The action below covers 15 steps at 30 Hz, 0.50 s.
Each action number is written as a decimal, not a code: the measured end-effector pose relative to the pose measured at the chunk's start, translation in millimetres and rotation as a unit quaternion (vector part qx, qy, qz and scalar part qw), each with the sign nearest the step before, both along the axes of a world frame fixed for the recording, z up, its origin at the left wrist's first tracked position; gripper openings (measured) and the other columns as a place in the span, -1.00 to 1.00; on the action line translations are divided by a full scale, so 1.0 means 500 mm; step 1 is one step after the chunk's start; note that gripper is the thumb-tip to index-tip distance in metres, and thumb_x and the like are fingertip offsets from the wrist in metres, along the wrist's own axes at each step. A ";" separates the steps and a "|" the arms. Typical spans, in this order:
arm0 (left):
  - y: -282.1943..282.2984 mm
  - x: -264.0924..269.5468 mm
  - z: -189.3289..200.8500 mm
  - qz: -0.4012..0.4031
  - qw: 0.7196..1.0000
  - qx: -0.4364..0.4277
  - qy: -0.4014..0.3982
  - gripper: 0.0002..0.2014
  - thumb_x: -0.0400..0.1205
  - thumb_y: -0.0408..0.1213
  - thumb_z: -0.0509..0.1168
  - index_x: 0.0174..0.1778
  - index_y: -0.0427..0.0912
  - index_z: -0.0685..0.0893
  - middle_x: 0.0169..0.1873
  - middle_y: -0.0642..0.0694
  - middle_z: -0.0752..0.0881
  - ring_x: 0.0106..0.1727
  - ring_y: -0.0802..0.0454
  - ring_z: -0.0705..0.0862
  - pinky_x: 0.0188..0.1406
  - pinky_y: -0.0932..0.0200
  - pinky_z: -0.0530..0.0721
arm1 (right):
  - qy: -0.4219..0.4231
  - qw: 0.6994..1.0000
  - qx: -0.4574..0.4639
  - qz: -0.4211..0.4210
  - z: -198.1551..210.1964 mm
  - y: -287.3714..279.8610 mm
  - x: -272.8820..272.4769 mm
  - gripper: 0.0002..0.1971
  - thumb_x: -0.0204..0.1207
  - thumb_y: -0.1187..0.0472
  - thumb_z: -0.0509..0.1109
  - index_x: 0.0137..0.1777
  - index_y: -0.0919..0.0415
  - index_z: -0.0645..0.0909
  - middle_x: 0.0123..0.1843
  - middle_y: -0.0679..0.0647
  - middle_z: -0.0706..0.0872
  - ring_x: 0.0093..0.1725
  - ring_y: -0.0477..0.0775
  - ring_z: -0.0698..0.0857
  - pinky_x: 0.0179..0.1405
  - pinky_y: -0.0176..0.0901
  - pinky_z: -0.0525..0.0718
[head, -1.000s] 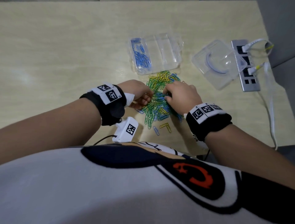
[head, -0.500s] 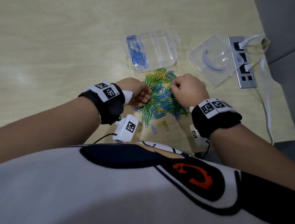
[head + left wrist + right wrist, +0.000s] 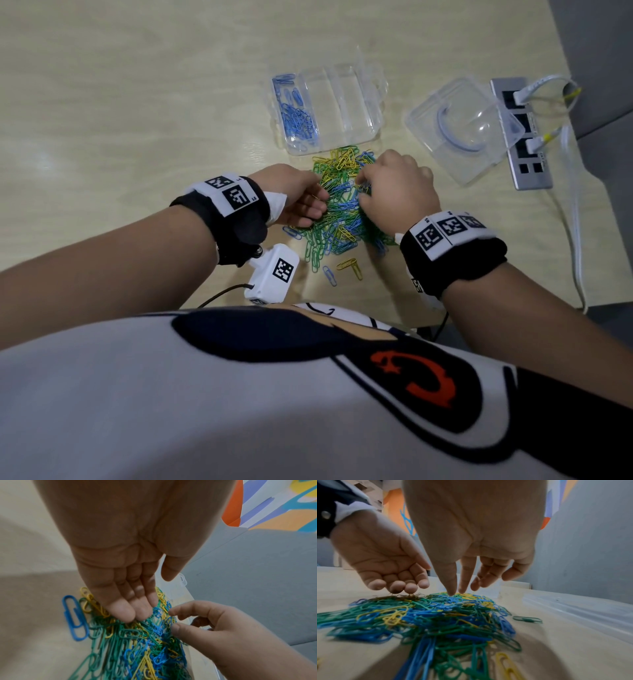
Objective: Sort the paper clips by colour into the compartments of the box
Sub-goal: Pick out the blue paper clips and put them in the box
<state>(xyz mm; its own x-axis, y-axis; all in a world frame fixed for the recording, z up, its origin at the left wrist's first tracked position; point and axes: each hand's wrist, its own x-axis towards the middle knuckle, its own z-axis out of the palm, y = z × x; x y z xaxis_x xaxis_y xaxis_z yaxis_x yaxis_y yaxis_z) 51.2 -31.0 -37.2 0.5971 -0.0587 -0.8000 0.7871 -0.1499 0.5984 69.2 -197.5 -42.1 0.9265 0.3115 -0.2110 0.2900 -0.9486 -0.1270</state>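
Change: right hand (image 3: 399, 186) had shifted from the pile's near side to its far edge.
Hands: right thumb and forefinger poised, nothing visibly pinched; left hand (image 3: 298, 195) relaxed, fingertips resting on the paper clips (image 3: 342, 209).
Box (image 3: 371, 102): just beyond the pile, blue clips in its left compartment.
Risk: tangled clips could lift together, mixing colours.

A pale wood-grain worktop (image 3: 137, 102) carries a clear plastic lid (image 3: 459, 133) lying flat at the right, its far edge overlapping a grey socket strip (image 3: 524, 137). Two white plugs with yellow tags sit in the strip, and a white cable (image 3: 575, 219) runs from it along the worktop's right edge.
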 end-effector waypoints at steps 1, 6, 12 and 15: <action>0.001 -0.002 -0.001 0.000 1.000 0.001 0.001 -0.63 0.76 -0.11 0.03 -0.21 -0.19 0.62 -0.34 -0.08 0.64 -0.36 0.08 0.61 -0.28 0.21 0.60 | -0.004 1.000 0.000 0.024 -0.003 0.006 -0.002 -0.74 0.56 0.12 0.31 0.22 -0.07 0.66 0.24 0.08 0.57 0.28 0.20 0.50 0.24 0.11 0.39; 0.005 -0.007 -0.004 0.003 1.000 0.004 0.005 -0.65 0.76 -0.12 0.05 -0.21 -0.19 0.62 -0.35 -0.08 0.64 -0.37 0.08 0.60 -0.29 0.21 0.60 | -0.009 0.996 -0.037 0.077 -0.022 0.013 -0.007 -0.79 0.56 0.06 0.34 0.16 -0.08 0.68 0.14 0.03 0.62 0.25 0.18 0.52 0.17 0.06 0.39; 0.007 -0.006 -0.007 0.012 1.000 0.002 0.008 -0.65 0.76 -0.12 0.04 -0.21 -0.19 0.60 -0.35 -0.07 0.64 -0.36 0.09 0.60 -0.29 0.23 0.61 | -0.012 0.997 -0.042 0.069 -0.028 0.010 -0.005 -0.81 0.57 0.04 0.31 0.08 0.02 0.68 0.07 0.07 0.64 0.18 0.20 0.57 0.17 0.06 0.40; 0.005 -0.005 -0.006 0.015 1.000 0.000 0.007 -0.63 0.77 -0.12 0.02 -0.20 -0.20 0.61 -0.33 -0.09 0.65 -0.35 0.08 0.61 -0.26 0.22 0.63 | 0.013 0.999 -0.025 0.044 -0.020 0.005 -0.003 -0.85 0.55 0.06 0.30 0.02 -0.01 0.68 0.04 0.05 0.64 0.15 0.19 0.58 0.21 0.13 0.40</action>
